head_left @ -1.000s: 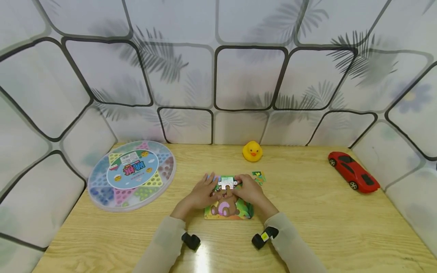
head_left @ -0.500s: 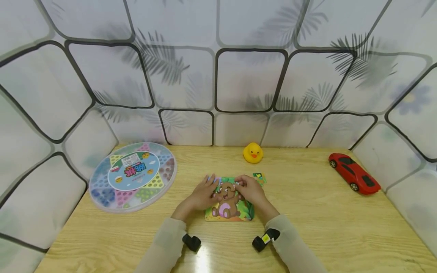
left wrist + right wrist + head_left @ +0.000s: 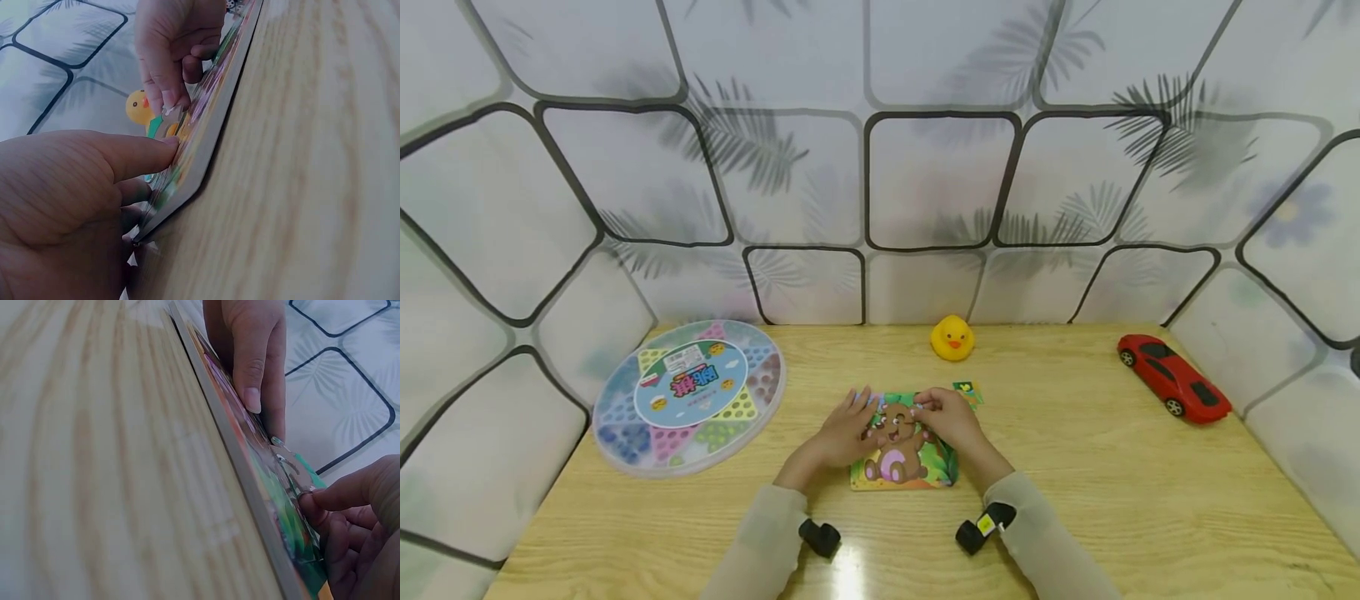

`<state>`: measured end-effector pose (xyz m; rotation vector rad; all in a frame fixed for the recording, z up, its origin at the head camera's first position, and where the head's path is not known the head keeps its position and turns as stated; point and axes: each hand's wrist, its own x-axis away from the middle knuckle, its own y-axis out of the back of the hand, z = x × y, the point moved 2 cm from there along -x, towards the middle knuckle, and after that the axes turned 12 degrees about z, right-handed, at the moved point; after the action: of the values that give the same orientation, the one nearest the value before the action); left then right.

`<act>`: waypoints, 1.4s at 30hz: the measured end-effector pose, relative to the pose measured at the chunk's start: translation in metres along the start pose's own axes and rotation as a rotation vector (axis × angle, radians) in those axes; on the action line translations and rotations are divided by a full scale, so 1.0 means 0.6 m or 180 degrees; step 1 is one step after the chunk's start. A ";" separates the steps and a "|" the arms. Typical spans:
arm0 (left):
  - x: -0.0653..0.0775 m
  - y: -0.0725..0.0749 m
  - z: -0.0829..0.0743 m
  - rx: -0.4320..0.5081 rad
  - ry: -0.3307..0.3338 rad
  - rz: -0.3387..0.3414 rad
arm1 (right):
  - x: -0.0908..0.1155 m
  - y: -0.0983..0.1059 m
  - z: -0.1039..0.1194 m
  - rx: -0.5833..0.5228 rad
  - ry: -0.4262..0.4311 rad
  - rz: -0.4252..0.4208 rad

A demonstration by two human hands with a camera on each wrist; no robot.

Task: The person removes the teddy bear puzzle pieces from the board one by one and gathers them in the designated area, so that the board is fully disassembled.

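Note:
A bear jigsaw puzzle (image 3: pixel 893 465) lies flat on the table in front of me, its brown bear on a green ground. My left hand (image 3: pixel 841 435) rests on its left side, fingers extended and thumb on the picture. With thumb and forefinger, my right hand (image 3: pixel 953 421) pinches a jigsaw piece (image 3: pixel 292 464) at the upper part of the puzzle, by the bear's head. In the right wrist view that piece's far edge stands slightly raised above the board. In the left wrist view, the right fingertips (image 3: pixel 170 99) are at the piece's edge.
A small green piece with a yellow figure (image 3: pixel 967 390) lies just beyond the right hand. Behind stands a yellow rubber duck (image 3: pixel 952 338). A round Chinese checkers set (image 3: pixel 691 396) lies at left, a red toy car (image 3: pixel 1174 379) at right. Patterned walls (image 3: pixel 940 183) border the table.
A pale, shiny piece-shaped patch at the puzzle's top has given way to the bear's brown face. The right fingers have shifted slightly at the piece; the left hand stays almost still.

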<state>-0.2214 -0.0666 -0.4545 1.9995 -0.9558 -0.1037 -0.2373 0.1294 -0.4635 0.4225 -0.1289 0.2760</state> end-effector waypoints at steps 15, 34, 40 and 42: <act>-0.002 -0.004 0.008 0.0005 0.0023 0.0010 | 0.004 0.010 -0.005 -0.0316 -0.0062 0.0004; -0.003 -0.004 0.006 -0.0065 0.0008 0.0049 | 0.027 0.120 -0.026 -0.0375 -0.0006 -0.0193; -0.005 -0.005 0.007 -0.0079 0.0042 0.0043 | 0.041 0.158 -0.041 -0.0449 -0.0093 -0.0259; -0.005 -0.005 0.006 -0.0068 0.0056 0.0046 | 0.045 0.170 -0.045 -0.0464 -0.0132 -0.0291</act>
<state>-0.2233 -0.0664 -0.4599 1.9707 -0.9542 -0.0879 -0.2395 0.2363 -0.4439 0.2886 -0.1687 0.1668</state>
